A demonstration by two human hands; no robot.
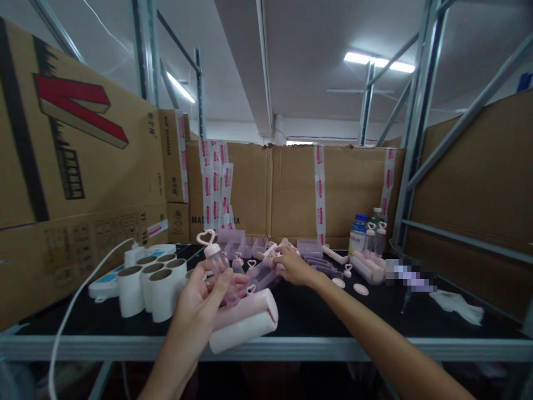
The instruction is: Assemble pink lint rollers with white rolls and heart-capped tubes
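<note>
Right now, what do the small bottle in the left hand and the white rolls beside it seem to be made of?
The small bottle in the left hand looks like clear pinkish plastic: see-through body, matte pink heart cap. The white rolls look like paper wound on cardboard tubes: brown inner rims, dull white outside. Neither is certain.

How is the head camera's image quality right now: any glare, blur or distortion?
Head view: ceiling light blows out; shelf posts bow from wide-angle distortion; a pixelated patch hides something on the table; left hand and pink bottle look slightly soft.

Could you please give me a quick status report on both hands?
Left hand holds bottle and pink roll. Right hand on pink parts pile. White tubes to the left.
</note>
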